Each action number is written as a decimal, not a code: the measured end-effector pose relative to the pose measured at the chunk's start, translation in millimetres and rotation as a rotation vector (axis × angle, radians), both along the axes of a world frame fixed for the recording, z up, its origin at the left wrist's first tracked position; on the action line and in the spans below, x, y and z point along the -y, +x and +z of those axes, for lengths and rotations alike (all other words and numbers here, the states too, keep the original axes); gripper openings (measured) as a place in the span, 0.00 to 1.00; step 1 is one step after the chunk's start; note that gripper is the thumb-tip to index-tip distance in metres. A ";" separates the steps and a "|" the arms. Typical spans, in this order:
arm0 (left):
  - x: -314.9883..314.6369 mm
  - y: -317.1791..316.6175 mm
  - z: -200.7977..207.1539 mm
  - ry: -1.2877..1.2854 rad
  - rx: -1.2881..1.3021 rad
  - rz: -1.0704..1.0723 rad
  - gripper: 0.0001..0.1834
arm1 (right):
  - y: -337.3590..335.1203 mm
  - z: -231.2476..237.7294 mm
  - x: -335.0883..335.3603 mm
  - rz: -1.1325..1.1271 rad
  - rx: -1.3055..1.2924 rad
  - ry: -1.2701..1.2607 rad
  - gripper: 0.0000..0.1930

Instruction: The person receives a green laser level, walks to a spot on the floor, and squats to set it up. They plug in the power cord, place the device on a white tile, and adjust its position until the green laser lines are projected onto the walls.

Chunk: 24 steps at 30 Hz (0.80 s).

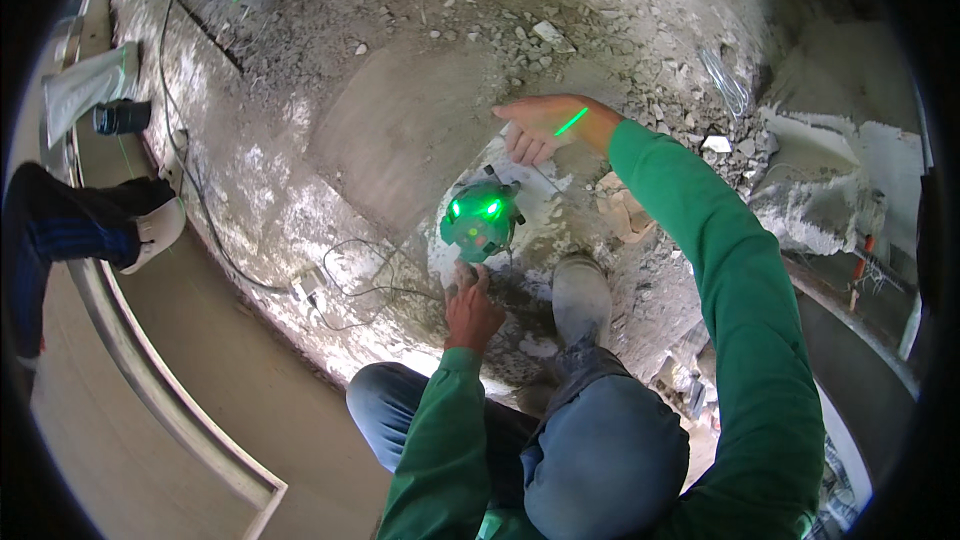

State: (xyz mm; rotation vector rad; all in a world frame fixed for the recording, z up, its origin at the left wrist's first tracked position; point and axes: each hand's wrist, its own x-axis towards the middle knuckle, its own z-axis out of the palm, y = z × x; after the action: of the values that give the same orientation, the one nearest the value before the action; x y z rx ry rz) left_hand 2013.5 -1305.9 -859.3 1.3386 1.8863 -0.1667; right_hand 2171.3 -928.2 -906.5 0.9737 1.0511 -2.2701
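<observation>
A laser level (480, 225) with bright green lights stands on pale, dusty ground in front of me. My left hand (474, 312) reaches up to its near side, fingers bent and closed against the lower edge. Just beyond the device, my right hand (545, 130) is held out toward the left. Its lower fingers are curled in and one digit points outward; I see nothing in it. A green laser line falls across my right wrist. Under the laser level, the contact with the ground is partly hidden.
Broken rubble (545, 35) covers the far side, with a wire bundle (725, 85) at right. A black cable (205, 210) runs along the left to a white socket piece (308, 283). Another person's shoe (160, 233) is beside a metal-edged channel (150, 360). My boot (582, 300) stands near the device.
</observation>
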 end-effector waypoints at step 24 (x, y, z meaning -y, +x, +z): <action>20.9 3.5 -21.7 0.111 -0.039 0.051 0.49 | 2.4 145.1 209.1 -0.026 -0.344 1.796 0.29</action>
State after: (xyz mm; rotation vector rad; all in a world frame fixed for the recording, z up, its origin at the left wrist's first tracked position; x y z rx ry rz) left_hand 2017.0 -1326.8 -881.0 1.3678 1.9853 -0.0628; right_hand 2173.7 -1137.4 -761.5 0.9921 3.2739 -0.9472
